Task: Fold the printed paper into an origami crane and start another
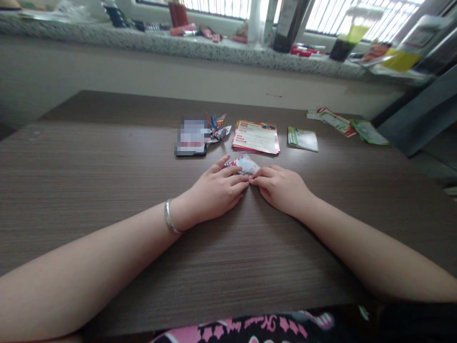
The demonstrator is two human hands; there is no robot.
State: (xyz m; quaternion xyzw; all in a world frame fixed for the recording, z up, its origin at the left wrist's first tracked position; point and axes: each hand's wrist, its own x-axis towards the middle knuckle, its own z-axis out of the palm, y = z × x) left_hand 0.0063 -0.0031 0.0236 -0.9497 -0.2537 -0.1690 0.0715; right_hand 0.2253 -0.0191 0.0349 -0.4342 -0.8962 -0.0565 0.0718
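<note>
A small folded piece of printed paper (246, 164), pale blue with red and white patterning, lies on the table between my hands. My left hand (223, 188) rests over its left part, fingers stretched across the paper and pressing it down. A silver bangle (171, 216) circles that wrist. At the paper's right corner my right hand (280, 186) has its fingertips pinched together on the edge. The fingertips of both hands meet near the paper's lower edge. My fingers hide much of the paper.
Behind the paper are a stack of printed sheets (256, 138), a folded paper figure (218, 133), a phone-like object (192, 138) with a blurred screen, and a smaller stack (303, 139). Paper strips (337, 122) lie at the back right. Bottles and clutter line the granite sill (228, 50).
</note>
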